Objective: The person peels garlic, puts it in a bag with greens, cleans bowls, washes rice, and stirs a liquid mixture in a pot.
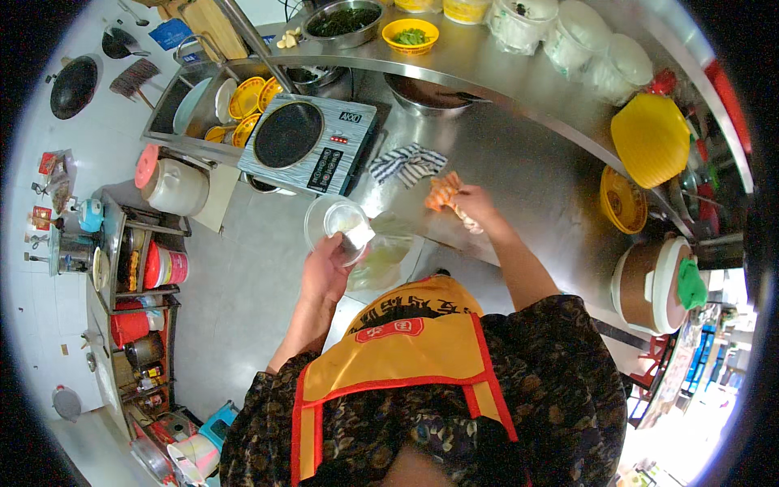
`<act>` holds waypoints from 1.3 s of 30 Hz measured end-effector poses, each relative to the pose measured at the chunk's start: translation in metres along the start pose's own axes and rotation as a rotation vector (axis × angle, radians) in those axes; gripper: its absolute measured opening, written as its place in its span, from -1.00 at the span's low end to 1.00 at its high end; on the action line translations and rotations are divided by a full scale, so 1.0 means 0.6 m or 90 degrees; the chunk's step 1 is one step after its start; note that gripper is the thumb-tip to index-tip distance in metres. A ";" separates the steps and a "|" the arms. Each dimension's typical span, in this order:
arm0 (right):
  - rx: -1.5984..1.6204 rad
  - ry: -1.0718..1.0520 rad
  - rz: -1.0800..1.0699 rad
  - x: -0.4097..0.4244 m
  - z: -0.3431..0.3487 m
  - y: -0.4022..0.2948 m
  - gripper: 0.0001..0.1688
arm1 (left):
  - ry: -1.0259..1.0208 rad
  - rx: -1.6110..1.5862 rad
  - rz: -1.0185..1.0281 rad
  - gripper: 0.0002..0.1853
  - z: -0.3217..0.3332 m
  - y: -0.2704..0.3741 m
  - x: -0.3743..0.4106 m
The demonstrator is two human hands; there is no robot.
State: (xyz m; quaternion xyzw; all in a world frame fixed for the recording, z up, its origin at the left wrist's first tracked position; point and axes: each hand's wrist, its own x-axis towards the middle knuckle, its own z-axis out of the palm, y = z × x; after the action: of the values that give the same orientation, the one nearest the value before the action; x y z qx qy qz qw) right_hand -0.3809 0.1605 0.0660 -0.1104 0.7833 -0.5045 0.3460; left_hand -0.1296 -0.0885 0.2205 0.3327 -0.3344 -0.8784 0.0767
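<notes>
A clear plastic bowl (317,214), with something white inside it or against it, is gripped by my left hand (327,268) in front of the apron. My right hand (476,204) holds a crumpled orange-and-white checked cloth (443,190) just over the steel counter (505,155). Behind that cloth lies a bunched blue-and-white striped towel (409,164). A translucent plastic bag (383,255) hangs by the counter's front edge, right of the bowl and partly behind it.
Left of the towel stands an induction cooker (307,143); beyond it a steel sink (198,131) holds yellow bowls. A raised shelf (475,52) spans the back with tubs and a yellow basket (411,36). A brown-and-white insulated barrel (648,286) is at the right, a loaded rack (143,304) at the left.
</notes>
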 end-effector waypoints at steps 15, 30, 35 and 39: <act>0.651 0.093 -0.032 -0.343 0.111 -0.204 -0.68 | -0.295 0.097 -0.172 -0.73 0.077 0.012 -0.043; 0.797 0.331 -0.164 -0.631 0.037 -0.068 -0.67 | -0.583 0.328 -0.433 -0.83 0.246 -0.209 -0.098; 0.828 0.441 -0.182 -0.723 -0.019 -0.013 -0.70 | -0.650 0.436 -0.465 -0.82 0.357 -0.306 -0.173; 0.890 0.512 -0.211 -0.793 -0.072 0.053 -0.71 | -0.737 0.495 -0.489 -0.81 0.437 -0.412 -0.205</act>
State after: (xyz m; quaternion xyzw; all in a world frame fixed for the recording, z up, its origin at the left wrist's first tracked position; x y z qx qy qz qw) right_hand -0.0529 0.4544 0.2542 0.2057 0.3259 -0.9213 -0.0510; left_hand -0.1800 0.2850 0.2738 -0.0817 -0.4658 -0.6968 -0.5393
